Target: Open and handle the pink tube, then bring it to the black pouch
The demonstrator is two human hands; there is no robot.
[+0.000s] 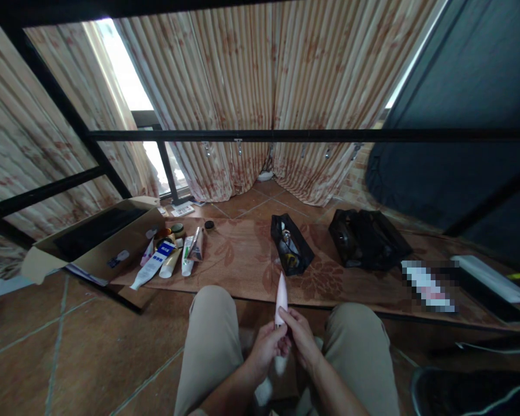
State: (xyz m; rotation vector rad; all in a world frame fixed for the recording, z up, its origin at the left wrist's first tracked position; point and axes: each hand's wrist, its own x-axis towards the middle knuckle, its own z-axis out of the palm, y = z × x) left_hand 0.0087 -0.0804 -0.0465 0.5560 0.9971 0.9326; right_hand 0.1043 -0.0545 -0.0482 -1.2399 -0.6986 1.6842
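holding, with both hands: one slender, pale pink, smooth-surfaced object tapering to a point, probably plastic.

location: above the gap between my beige-trousered knees, tip aimed away from me, toward the open black pouch of small items on the brown patterned cloth. whether tip and pouch touch, i cannot tell.

left hand: grasping the object low down, fingers curled.

right hand: grasping it from the other side, thumb laid along it.

handling, in my judgement: best steadied by the left, the right thumb pressing lightly, in case the wall is soft. i should keep it in line with my wrists and its narrow end free of the pouch's rim.

appearance: pale, evenly coloured, widening toward my grip; middle hidden by fingers; lower end whitish, blurred. markings: too small to read.
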